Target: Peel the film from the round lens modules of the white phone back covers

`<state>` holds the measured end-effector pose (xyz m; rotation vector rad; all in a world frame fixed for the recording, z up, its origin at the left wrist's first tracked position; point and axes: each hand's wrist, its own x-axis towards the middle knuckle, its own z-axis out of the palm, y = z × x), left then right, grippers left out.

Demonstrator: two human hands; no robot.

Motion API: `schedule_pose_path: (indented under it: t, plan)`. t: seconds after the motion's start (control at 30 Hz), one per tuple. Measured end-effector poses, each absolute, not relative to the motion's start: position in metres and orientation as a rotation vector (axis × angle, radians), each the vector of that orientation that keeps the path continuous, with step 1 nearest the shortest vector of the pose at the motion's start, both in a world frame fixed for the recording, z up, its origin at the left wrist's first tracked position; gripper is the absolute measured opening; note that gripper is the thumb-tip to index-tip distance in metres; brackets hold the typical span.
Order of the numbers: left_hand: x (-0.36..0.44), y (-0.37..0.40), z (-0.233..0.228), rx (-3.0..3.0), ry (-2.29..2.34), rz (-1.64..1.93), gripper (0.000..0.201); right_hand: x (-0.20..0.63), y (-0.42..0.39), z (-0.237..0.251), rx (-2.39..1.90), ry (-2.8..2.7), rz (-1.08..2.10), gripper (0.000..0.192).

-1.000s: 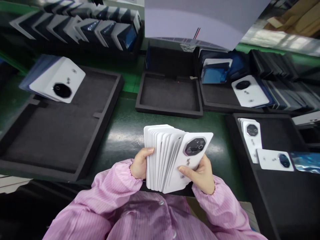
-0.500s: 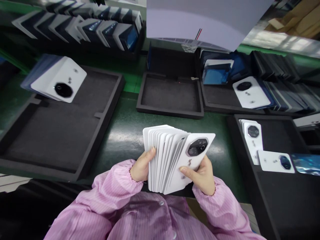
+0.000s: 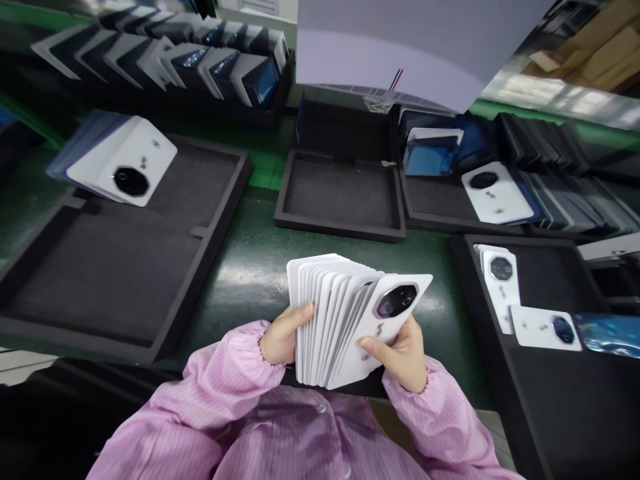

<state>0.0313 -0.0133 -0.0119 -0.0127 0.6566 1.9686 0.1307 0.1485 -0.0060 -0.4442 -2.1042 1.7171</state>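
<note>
You hold a fanned stack of white phone backs (image 3: 333,320) upright between both hands, low over the green desk (image 3: 250,260) and close to your body; your left hand (image 3: 283,333) is closed on the stack's left edge, fingertips curled over the front of it; your right hand (image 3: 400,350) clasps the right side, thumb pressed flat on the frontmost back (image 3: 385,327), whose dark camera ring faces up. To your left lies a big black foam tray (image 3: 115,267) with a tilted pile of white backs (image 3: 123,167) at its far corner; straight ahead sits a smaller black tray (image 3: 340,197); to your right another black tray (image 3: 550,373) carries a few white backs (image 3: 503,283), one lying flat (image 3: 545,328) beside a blue film (image 3: 607,333). Rows of dark and blue-filmed pieces (image 3: 200,63) stand at the far edge.
</note>
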Motion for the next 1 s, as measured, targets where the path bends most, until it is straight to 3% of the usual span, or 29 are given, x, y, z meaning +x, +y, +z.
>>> schedule_pose_path:
  t: [0.57, 1.0]
  plan:
    - [0.0316, -0.0199, -0.019, -0.112, 0.66, 1.921, 0.031, 0.1324, 0.1494, -0.0083, -0.431, -2.066, 1.756, 0.041]
    - [0.0326, -0.0151, -0.0189, -0.072, 0.571, 1.924, 0.04, 0.1321, 0.1502, -0.0111, -0.388, -2.061, 1.765, 0.04]
